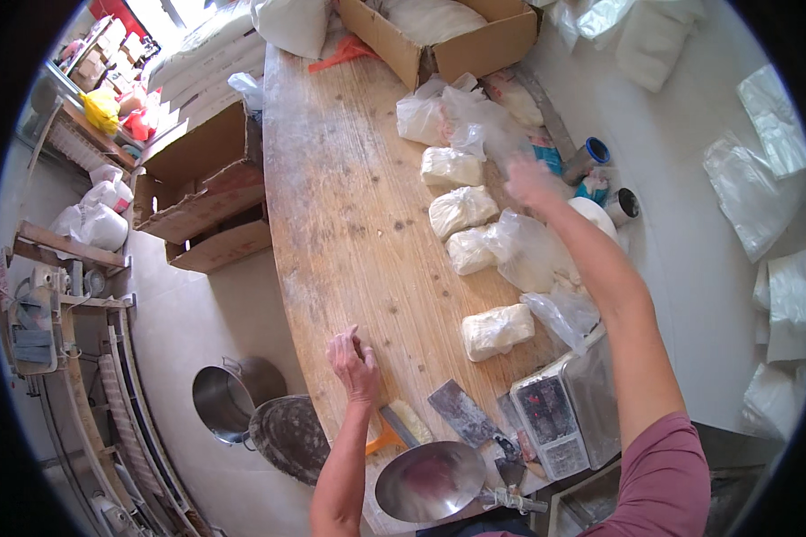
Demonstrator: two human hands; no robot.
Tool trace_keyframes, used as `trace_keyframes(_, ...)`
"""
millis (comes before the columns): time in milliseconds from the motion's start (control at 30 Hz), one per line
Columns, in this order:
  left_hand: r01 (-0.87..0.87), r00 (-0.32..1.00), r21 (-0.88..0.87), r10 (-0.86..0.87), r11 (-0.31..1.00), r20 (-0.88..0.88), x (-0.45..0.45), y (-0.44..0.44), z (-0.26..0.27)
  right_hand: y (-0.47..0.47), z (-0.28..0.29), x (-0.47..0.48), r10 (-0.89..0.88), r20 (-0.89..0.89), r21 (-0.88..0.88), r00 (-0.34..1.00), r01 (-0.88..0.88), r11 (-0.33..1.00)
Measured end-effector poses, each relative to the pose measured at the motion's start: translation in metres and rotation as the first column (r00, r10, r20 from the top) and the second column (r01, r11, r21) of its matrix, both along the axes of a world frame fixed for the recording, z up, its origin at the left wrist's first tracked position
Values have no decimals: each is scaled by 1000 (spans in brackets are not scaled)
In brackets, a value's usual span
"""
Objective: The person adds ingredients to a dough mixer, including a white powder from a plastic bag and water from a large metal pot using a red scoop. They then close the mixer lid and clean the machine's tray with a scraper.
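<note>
My right hand [532, 181], blurred by motion, is stretched over the right side of the wooden table [349, 201], beside a cloudy plastic bag [473, 121]; whether it grips the bag cannot be told. My left hand [354, 362] rests near the table's left edge with its fingers curled, and nothing shows in it. Several pale blocks wrapped in clear plastic lie in a row, among them one near the bag [451, 166] and one closer to me [498, 331]. A dough scraper [463, 411] and a brush with pale bristles [406, 424] lie near my left hand.
A metal scoop or pan [431, 480] and a digital scale [549, 416] stand at the near edge. Metal containers [586, 161] are at the right. A cardboard box [487, 57] stands at the far end. Left of the table are an open carton [201, 174] and a steel pot [238, 396].
</note>
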State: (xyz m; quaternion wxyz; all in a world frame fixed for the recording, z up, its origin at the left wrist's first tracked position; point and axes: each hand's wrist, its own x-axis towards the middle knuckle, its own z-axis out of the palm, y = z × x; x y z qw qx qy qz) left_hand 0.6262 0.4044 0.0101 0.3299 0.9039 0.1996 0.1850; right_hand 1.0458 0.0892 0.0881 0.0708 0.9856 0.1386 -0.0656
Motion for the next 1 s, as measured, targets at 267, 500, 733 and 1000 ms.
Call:
trace_keyframes(267,43,996,78,-37,996,-81,2,0,9,43,32,15,140,279,46,950,-159,986)
trace_keyframes(500,61,997,83,-56,995,-59,5,1,11,194,-34,90,107,210,439,972,-192,878)
trace_keyframes(733,56,997,70,-53,996,-53,3,2,9,257,-61,52,260,116,89,959,-270,959)
trace_keyframes(1000,44,999,54,-44,998,-6,2,-1,10,241,-48,-194,672,229,320,705,-706,632)
